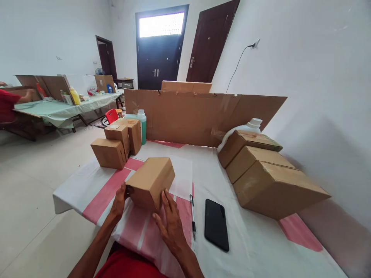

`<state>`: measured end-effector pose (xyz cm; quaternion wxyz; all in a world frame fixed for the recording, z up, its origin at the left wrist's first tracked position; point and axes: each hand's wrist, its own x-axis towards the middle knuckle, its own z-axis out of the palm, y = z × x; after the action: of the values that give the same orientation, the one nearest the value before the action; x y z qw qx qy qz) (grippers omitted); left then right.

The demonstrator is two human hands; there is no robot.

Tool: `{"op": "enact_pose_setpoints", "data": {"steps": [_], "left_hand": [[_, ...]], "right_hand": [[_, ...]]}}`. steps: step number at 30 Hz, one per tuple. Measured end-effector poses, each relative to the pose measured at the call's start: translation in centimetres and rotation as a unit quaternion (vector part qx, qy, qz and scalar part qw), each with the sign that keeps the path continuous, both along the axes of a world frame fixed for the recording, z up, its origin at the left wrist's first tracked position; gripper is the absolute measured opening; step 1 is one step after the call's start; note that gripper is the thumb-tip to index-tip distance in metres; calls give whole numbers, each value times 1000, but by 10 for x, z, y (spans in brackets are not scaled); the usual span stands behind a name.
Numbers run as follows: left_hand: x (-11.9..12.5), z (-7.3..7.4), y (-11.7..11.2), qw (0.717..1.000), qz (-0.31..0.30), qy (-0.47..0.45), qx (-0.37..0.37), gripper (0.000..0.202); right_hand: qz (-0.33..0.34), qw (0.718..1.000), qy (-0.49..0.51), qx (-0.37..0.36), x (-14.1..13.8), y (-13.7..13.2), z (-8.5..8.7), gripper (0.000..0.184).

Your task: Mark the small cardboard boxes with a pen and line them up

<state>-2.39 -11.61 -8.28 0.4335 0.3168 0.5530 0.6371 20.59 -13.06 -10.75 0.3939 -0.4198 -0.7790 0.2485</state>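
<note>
A small closed cardboard box (152, 179) sits on the white and pink table cover (255, 243) in front of me. My left hand (119, 202) presses against the box's near left corner, fingers curled on it. My right hand (171, 222) lies against the box's near right face, fingers stretched up along it. Both hands hold the box between them. A sheet of white paper (182, 175) lies under and behind the box.
A pen (192, 216) and a black phone (216, 224) lie right of my hand. Three small boxes (117, 143) and a green bottle (142, 125) stand at the left, larger boxes (269, 181) at the right, a cardboard screen (199, 116) behind. A person in red (8, 104) sits at a far table.
</note>
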Motion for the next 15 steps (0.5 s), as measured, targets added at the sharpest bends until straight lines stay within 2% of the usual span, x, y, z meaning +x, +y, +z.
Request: {"op": "enact_pose_setpoints", "data": {"steps": [3,6,10,15], "left_hand": [[-4,5,-14,995,-46,-74,-44,88],[-6,16,-32,986,-78,-128,-68,87],[-1,33,-44,975,-99,-196,-36,75],[0,44,-28,991,-83,-106,19,71]], "right_hand": [[33,998,-31,52,-1,-7,45,72],[77,994,-33,68,1,2,75,77],[83,995,-11,53,-2,42,97,61],[52,998,31,34,-23,105,120,44]]}}
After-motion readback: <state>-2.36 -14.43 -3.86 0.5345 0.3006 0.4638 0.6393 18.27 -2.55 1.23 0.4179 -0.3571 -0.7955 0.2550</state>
